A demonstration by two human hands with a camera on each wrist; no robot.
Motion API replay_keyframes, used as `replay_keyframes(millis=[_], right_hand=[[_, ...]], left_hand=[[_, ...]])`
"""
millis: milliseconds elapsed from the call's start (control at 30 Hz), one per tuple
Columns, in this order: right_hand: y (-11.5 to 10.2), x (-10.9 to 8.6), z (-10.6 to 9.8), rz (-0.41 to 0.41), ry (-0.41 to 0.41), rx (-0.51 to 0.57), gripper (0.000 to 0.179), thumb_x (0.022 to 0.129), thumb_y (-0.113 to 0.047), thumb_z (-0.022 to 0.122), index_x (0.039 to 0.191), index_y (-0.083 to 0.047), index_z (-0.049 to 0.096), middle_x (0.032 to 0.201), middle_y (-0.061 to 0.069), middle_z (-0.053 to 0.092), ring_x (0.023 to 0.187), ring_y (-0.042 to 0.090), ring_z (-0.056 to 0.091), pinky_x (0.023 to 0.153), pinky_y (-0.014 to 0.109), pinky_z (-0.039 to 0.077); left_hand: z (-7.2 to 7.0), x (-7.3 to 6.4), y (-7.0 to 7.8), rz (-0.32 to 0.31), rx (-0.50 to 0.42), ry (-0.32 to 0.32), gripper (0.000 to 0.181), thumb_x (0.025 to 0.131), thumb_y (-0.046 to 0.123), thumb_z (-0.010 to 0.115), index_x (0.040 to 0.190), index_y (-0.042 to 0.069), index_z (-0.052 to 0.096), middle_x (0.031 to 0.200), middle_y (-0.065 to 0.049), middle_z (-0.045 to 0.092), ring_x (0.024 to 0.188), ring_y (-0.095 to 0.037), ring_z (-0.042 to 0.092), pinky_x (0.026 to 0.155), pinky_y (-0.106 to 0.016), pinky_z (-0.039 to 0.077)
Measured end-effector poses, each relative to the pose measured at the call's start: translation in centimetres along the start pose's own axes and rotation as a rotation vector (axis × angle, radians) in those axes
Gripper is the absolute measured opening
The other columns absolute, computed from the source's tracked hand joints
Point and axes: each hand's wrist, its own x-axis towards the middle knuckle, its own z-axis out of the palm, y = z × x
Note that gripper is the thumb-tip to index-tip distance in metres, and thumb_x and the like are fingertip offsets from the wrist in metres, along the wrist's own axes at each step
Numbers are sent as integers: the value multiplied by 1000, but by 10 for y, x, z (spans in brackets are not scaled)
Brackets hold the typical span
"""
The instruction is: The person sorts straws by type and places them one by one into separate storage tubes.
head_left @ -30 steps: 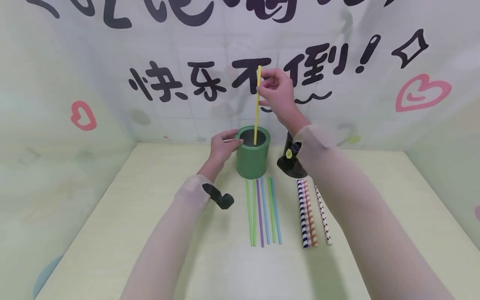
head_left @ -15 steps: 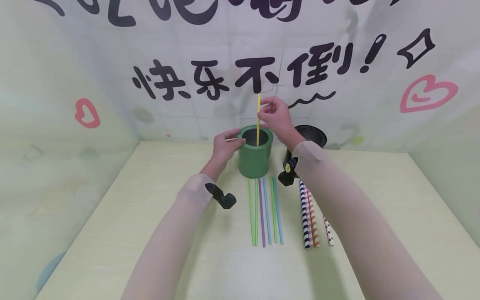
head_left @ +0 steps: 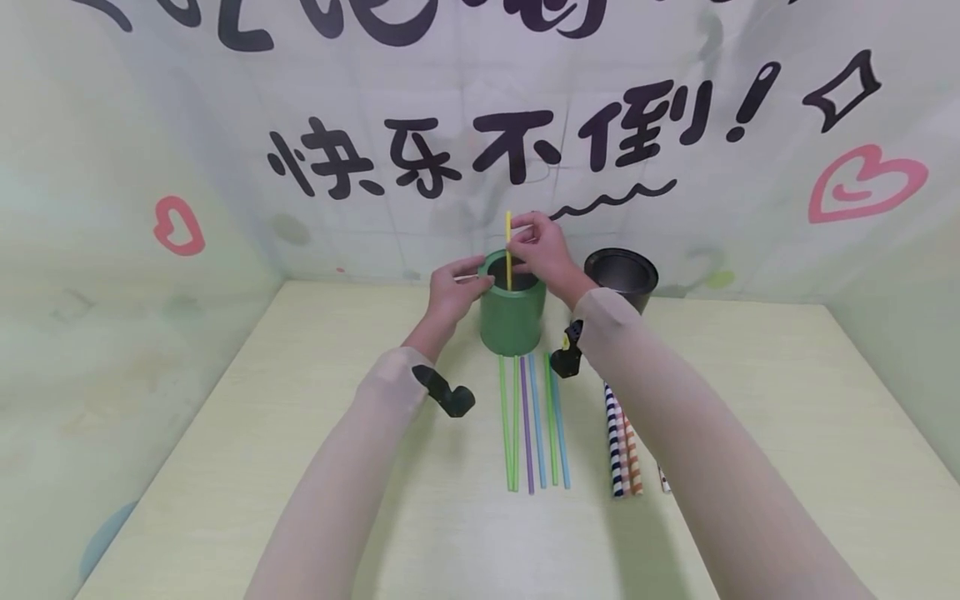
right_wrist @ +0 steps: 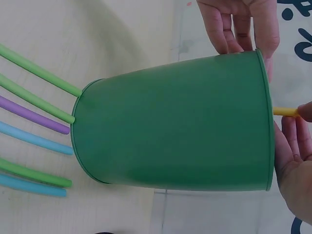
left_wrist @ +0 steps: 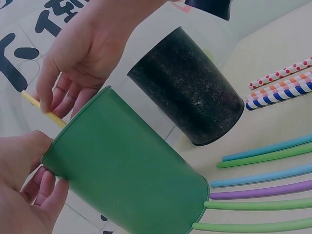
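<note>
My right hand (head_left: pixel 545 250) pinches a yellow straw (head_left: pixel 508 229) between thumb and fingers. The straw stands nearly upright, its lower part hidden inside the green bucket (head_left: pixel 512 321). My left hand (head_left: pixel 452 293) holds that bucket by its left rim, its thumb at the lip and its fingers against the side in the left wrist view. Some right-hand fingers hang at or just over the bucket's opening. In the right wrist view only a short piece of the yellow straw (right_wrist: pixel 285 111) shows past the rim.
Green, purple and blue straws (head_left: pixel 528 425) lie side by side before the green bucket. Right of it stands a black bucket (left_wrist: pixel 187 87), partly behind my right arm in the head view. Striped and dotted paper straws (left_wrist: pixel 282 85) lie before it. A printed cloth backdrop (head_left: pixel 420 75) rises behind.
My right hand has come down with the yellow straw, so more of it sits inside the green bucket. The black bucket's opening has come into view. My left hand has kept its hold.
</note>
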Motion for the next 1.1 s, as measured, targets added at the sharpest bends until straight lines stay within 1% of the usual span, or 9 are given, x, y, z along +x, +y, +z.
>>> replay_keyframes(millis=[167,333,467,600,767,867,1100], right_hand=[[0,5,2,40,-39,-36,32,85,9,54,116,1,49,90,11,51,79,21,55,73,39,57],[1,11,4,104,-48,-115,33,85,8,54,117,0,49,92,12,53,78,21,57,72,36,57],[1,13,8,135,-40,-186,35,80,10,53,114,0,50,93,13,56,76,22,58,67,34,58],[0,14,10,159,-13,-222,37,75,11,54,110,0,52,93,15,58,76,22,60,62,32,58],[-1,14,12,183,22,-291,35,74,10,58,108,-1,55,96,14,58,78,23,61,57,30,58],[-2,13,12,192,30,-299,34,74,9,59,107,-1,55,99,14,57,80,24,62,56,29,58],[-3,11,13,187,32,-283,35,75,7,60,109,-1,56,98,17,61,85,26,64,58,31,58]], left_hand=[[0,0,1,8,-8,-4,38,81,4,67,119,3,60,112,-15,58,101,-24,59,79,-25,54],[0,0,1,4,-17,-5,39,81,3,67,119,3,60,112,-16,58,101,-25,59,79,-24,54],[0,-1,2,-3,-14,-4,38,80,3,67,118,4,60,112,-15,58,101,-24,59,79,-24,54],[0,-1,1,-2,-11,-4,39,80,3,67,119,4,60,113,-15,58,102,-24,59,80,-24,53],[0,-1,1,5,0,-5,38,81,4,67,119,5,60,113,-14,59,102,-24,59,80,-24,53],[0,-1,0,7,2,-5,38,81,5,67,119,5,60,113,-14,59,102,-24,59,80,-24,53],[-1,-1,-1,8,-2,-3,38,81,5,67,118,5,61,113,-13,58,102,-23,59,80,-24,53]])
